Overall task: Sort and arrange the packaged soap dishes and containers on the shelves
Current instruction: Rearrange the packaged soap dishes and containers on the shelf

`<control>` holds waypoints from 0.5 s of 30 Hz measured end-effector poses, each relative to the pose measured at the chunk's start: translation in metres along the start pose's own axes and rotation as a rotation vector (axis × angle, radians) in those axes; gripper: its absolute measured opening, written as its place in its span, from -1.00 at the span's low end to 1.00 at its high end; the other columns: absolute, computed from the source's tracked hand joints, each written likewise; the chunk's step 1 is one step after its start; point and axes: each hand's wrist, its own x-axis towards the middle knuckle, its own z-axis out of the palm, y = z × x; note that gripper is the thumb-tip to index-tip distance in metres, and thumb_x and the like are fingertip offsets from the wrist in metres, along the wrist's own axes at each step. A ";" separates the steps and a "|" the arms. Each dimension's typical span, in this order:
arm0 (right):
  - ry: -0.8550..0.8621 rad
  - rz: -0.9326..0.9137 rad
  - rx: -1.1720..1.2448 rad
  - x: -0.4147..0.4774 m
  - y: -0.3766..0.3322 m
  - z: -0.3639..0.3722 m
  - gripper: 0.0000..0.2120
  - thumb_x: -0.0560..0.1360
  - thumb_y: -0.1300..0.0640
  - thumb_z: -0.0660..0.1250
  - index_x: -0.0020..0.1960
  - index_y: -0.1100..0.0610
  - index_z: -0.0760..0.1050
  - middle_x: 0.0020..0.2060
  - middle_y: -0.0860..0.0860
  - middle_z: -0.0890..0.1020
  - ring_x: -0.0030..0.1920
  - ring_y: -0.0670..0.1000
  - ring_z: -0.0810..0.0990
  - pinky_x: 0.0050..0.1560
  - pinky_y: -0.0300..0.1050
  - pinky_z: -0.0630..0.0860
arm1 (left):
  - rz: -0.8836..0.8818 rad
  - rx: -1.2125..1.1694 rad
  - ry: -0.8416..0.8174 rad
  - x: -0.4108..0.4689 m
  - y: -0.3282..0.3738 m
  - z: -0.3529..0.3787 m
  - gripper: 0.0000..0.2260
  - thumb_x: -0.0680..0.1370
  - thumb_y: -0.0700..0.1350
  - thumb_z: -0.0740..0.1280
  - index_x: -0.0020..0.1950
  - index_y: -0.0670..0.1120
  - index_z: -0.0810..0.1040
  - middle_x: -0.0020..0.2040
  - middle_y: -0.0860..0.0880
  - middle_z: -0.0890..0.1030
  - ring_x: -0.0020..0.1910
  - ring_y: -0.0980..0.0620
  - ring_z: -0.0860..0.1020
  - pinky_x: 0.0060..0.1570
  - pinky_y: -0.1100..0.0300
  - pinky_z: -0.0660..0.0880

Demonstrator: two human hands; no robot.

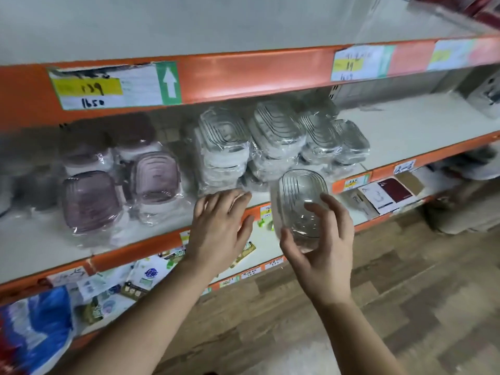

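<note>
My right hand (322,244) grips a clear grey-ribbed soap dish (299,204) from below, holding it upright in front of the middle shelf (392,142). My left hand (220,226) reaches flat to the shelf edge, its fingertips touching the foot of a stack of wrapped white and clear soap dishes (221,150). More wrapped clear dishes (281,136) are piled to the right of that stack. Purple-lidded wrapped dishes (92,201) lie on the left part of the same shelf, with another purple dish (155,180) beside them.
The shelves have orange front rails (243,74) with price labels. The lower shelf holds flat packets (146,277) and boxed goods (387,193). A blue and white plastic bag (35,331) hangs at the lower left. The floor is wood-patterned tile (351,307).
</note>
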 end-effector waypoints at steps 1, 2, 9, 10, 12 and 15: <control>0.012 0.011 0.001 0.005 0.009 -0.002 -0.57 0.40 -0.04 0.37 0.16 0.21 0.50 0.29 0.13 0.43 0.30 0.08 0.39 0.31 -0.14 0.31 | 0.008 -0.006 0.000 0.003 0.005 0.007 -0.64 0.58 0.05 0.16 0.26 -0.09 0.54 0.19 -0.03 0.56 0.13 -0.08 0.52 0.11 -0.01 0.36; 0.020 0.018 -0.001 0.008 0.017 -0.004 -0.58 0.41 -0.04 0.37 0.15 0.21 0.50 0.28 0.13 0.44 0.30 0.08 0.39 0.30 -0.11 0.33 | 0.012 -0.012 -0.002 0.005 0.010 0.012 -0.65 0.58 0.04 0.16 0.26 -0.09 0.55 0.20 -0.04 0.56 0.13 -0.09 0.52 0.11 -0.01 0.36; 0.073 0.009 0.047 0.039 0.068 -0.021 -0.60 0.44 -0.03 0.36 0.16 0.20 0.47 0.28 0.14 0.41 0.32 -0.08 0.30 0.32 -0.04 0.33 | 0.003 -0.019 -0.063 0.023 0.048 0.040 -0.64 0.57 0.04 0.17 0.25 -0.08 0.57 0.22 -0.05 0.57 0.14 -0.10 0.54 0.13 -0.02 0.37; 0.079 -0.012 0.045 0.047 0.073 -0.022 -0.60 0.43 -0.02 0.36 0.16 0.20 0.47 0.28 0.14 0.41 0.31 -0.06 0.30 0.32 -0.05 0.32 | 0.004 -0.014 -0.056 0.027 0.053 0.043 -0.64 0.57 0.04 0.16 0.25 -0.08 0.57 0.21 -0.05 0.57 0.14 -0.10 0.54 0.12 -0.02 0.37; 0.087 -0.065 0.034 0.068 0.084 -0.026 -0.60 0.42 -0.01 0.36 0.15 0.21 0.47 0.27 0.14 0.42 0.29 0.03 0.34 0.31 -0.05 0.31 | 0.002 -0.002 -0.037 0.037 0.063 0.048 -0.63 0.57 0.05 0.15 0.24 -0.08 0.58 0.20 -0.06 0.58 0.13 -0.11 0.55 0.11 -0.01 0.36; 0.072 -0.113 0.067 0.098 0.097 -0.031 -0.61 0.41 0.00 0.39 0.13 0.22 0.47 0.23 0.14 0.41 0.28 0.09 0.35 0.29 -0.03 0.34 | -0.027 0.012 -0.012 0.049 0.079 0.056 -0.63 0.57 0.05 0.15 0.23 -0.09 0.57 0.20 -0.06 0.58 0.14 -0.11 0.55 0.10 -0.01 0.38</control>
